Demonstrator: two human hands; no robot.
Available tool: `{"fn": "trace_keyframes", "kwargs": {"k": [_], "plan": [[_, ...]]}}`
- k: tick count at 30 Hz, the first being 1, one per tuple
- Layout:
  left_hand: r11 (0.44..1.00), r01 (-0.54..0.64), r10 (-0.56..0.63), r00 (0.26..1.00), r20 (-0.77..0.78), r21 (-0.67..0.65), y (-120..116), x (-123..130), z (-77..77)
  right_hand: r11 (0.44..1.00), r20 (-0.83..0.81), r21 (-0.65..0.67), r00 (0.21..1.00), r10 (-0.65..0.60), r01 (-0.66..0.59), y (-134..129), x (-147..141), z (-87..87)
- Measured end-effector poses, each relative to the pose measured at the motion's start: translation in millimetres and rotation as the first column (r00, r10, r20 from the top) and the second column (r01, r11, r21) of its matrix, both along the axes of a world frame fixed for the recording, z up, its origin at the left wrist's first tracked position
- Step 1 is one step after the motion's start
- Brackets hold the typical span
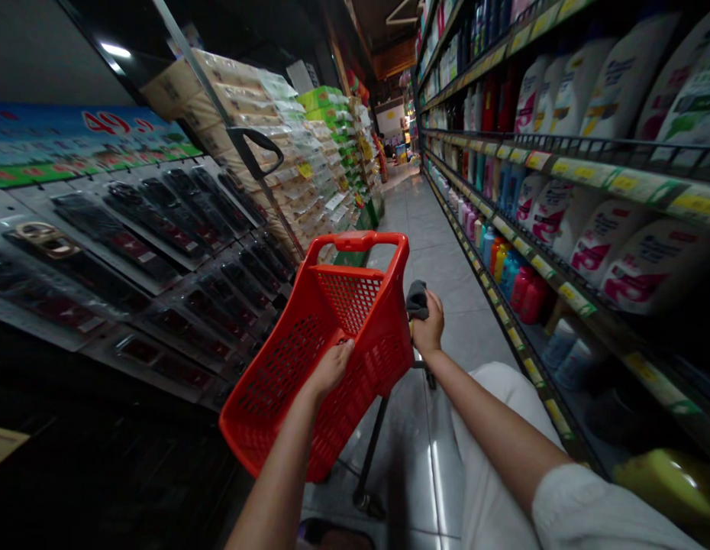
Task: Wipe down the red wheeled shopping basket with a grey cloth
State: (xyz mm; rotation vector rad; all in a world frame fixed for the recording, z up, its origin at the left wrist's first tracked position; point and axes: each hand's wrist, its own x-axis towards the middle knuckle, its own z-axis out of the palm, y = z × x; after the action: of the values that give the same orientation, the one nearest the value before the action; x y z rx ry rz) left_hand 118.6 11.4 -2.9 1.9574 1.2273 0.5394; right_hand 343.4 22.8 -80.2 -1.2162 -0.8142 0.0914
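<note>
A red plastic shopping cart with latticed walls stands tilted in the view, in front of me. My left hand is closed over its near top rim, with the fingertips curled inside. At the cart's right end, my right hand grips a bunched dark grey cloth close against the outer wall. Whether those fingers also touch the cart is hard to tell. The cart's inside shows no goods. Dark legs with casters carry it on the floor.
Shelves of shampoo bottles line the right side. Packaged belts hang on a rack at left, with stacked boxes beyond. A metal pole with a black loop handle rises behind the cart. Grey tiled floor runs down the aisle.
</note>
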Motion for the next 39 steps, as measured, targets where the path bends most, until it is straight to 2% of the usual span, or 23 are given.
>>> {"fn": "trace_keyframes", "kwargs": {"k": [3, 5, 6, 8, 11, 13, 15, 19, 20, 22, 26, 28, 30, 33, 35, 37, 39], "plan": [[0.997, 0.04, -0.042, 0.999, 0.023, 0.073, 9.3, 19.9, 4.0, 0.993, 0.022, 0.025, 0.993, 0.112, -0.112, 20.5, -3.4, 25.6], [0.994, 0.029, -0.033, 0.999, 0.039, 0.104, 14.0, 31.7, 3.6, 0.985, 0.01, 0.032, 0.985, 0.171, -0.172, 28.2, -13.6, 29.3], [0.994, 0.023, -0.028, 0.999, 0.041, 0.106, 15.3, 35.6, 2.8, 0.981, -0.002, 0.033, 0.981, 0.193, -0.193, 29.2, -19.5, 24.2], [0.995, 0.016, -0.02, 0.999, 0.04, 0.095, 15.9, 38.6, 1.0, 0.979, -0.051, 0.016, 0.978, 0.202, -0.202, 25.6, -30.1, 0.8], [0.997, 0.015, -0.019, 0.998, 0.058, 0.072, 13.3, 36.1, 0.6, 0.971, -0.211, -0.119, 0.961, 0.179, -0.207, 13.0, -38.4, -45.5], [0.999, 0.017, -0.02, 0.997, 0.073, 0.045, 10.8, 34.0, 2.0, 0.949, -0.3, -0.207, 0.938, 0.171, -0.239, 7.4, -38.9, -61.2], [1.0, 0.019, -0.02, 0.997, 0.081, 0.014, 8.4, 33.1, 3.4, 0.952, -0.297, -0.192, 0.939, 0.174, -0.238, 7.6, -37.6, -54.2], [1.0, -0.008, 0.006, 0.997, 0.081, 0.024, 3.6, 32.9, 3.4, 0.98, -0.119, 0.009, 0.973, 0.196, -0.196, 15.4, -39.2, -5.7], [0.999, -0.014, 0.011, 0.997, 0.082, 0.032, 2.1, 32.6, 2.9, 0.98, -0.087, 0.034, 0.976, 0.201, -0.198, 15.8, -41.2, 1.5], [0.999, -0.017, 0.014, 0.997, 0.082, 0.037, -1.6, 31.6, 1.6, 0.981, -0.086, 0.037, 0.977, 0.193, -0.19, 12.4, -47.0, 0.0], [1.0, -0.009, 0.008, 0.996, 0.087, 0.012, -8.9, 28.9, -1.0, 0.98, -0.293, -0.113, 0.948, 0.126, -0.165, -3.5, -58.1, -40.5], [1.0, -0.024, 0.023, 0.996, 0.089, 0.011, -11.0, 28.5, -2.1, 0.964, -0.36, -0.171, 0.924, 0.131, -0.204, -8.1, -58.4, -48.1], [0.999, -0.048, 0.046, 0.995, 0.092, 0.019, -11.8, 29.2, -2.7, 0.961, -0.344, -0.135, 0.921, 0.185, -0.243, -6.6, -54.6, -34.4], [0.998, -0.054, 0.052, 0.992, 0.114, 0.016, -11.3, 31.7, -2.5, 0.967, -0.2, 0.0, 0.948, 0.249, -0.254, 5.2, -45.9, 7.0], [0.999, -0.045, 0.044, 0.991, 0.128, -0.001, -10.3, 33.5, -1.7, 0.969, -0.126, 0.048, 0.961, 0.245, -0.241, 13.5, -41.5, 24.1], [0.999, -0.043, 0.045, 0.99, 0.134, -0.014, -9.0, 34.9, -1.0, 0.97, -0.128, 0.063, 0.962, 0.241, -0.234, 16.9, -39.1, 18.6], [0.999, -0.043, 0.045, 0.989, 0.138, -0.021, -7.8, 35.5, -0.6, 0.968, -0.202, 0.027, 0.947, 0.248, -0.248, 13.7, -37.8, -9.0]]}}
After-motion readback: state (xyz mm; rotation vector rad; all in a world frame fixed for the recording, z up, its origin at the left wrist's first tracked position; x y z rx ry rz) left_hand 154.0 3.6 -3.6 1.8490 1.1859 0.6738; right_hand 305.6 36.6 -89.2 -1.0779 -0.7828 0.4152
